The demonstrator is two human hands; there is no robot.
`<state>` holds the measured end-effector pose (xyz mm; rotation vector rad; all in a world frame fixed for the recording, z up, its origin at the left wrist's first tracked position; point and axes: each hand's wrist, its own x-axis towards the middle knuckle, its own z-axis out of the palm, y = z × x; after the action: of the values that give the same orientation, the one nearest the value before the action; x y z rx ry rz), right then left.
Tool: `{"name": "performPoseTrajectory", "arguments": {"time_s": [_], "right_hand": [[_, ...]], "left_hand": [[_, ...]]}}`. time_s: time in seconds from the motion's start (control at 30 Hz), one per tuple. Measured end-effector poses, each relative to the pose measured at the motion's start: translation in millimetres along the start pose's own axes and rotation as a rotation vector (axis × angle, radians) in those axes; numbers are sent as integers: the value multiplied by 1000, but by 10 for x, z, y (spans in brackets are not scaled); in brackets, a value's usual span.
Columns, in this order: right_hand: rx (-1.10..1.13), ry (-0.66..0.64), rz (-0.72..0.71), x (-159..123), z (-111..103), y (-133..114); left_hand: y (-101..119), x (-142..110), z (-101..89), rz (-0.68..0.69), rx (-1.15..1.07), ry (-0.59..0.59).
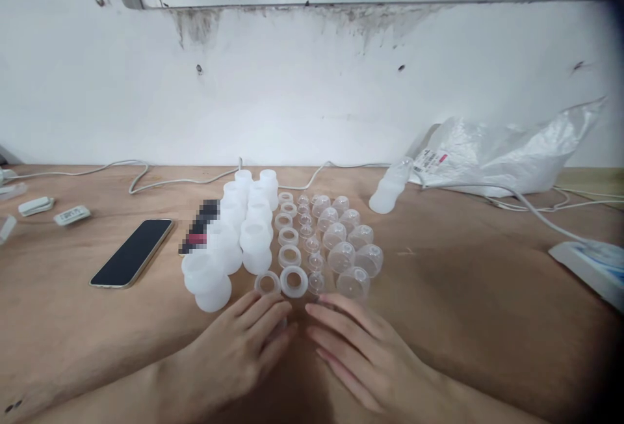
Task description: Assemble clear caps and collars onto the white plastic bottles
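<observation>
Bordering seven rings (294, 293): two hands (238, 339) (363, 349)

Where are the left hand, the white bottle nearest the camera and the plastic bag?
Left hand (238, 341): head view, back of the hand.
Nearest white bottle (211, 288): head view, its body.
Plastic bag (497, 154): head view, its front side.

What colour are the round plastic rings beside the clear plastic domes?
The rings are translucent white, showing best in the head view.

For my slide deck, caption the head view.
Left hand and right hand near rows of white bottles, pale rings and clear domes.
</observation>
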<state>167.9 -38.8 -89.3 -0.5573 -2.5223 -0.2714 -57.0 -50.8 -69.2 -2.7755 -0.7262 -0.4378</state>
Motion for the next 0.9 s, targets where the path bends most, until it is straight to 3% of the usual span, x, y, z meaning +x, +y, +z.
{"name": "performPoseTrajectory", "arguments": {"time_s": [0.1, 0.27, 0.4, 0.57, 0.9], "right_hand": [[94, -129, -63, 1, -99, 0], [274, -528, -7, -55, -198, 61], [443, -665, 63, -42, -207, 82], [519, -716, 50, -5, -200, 60], [341, -544, -37, -71, -241, 71]], "left_hand": [[72, -67, 86, -11, -43, 5], [102, -172, 197, -115, -147, -132], [86, -202, 175, -185, -242, -229], [88, -206, 159, -206, -290, -294], [74, -187, 91, -138, -296, -364]]}}
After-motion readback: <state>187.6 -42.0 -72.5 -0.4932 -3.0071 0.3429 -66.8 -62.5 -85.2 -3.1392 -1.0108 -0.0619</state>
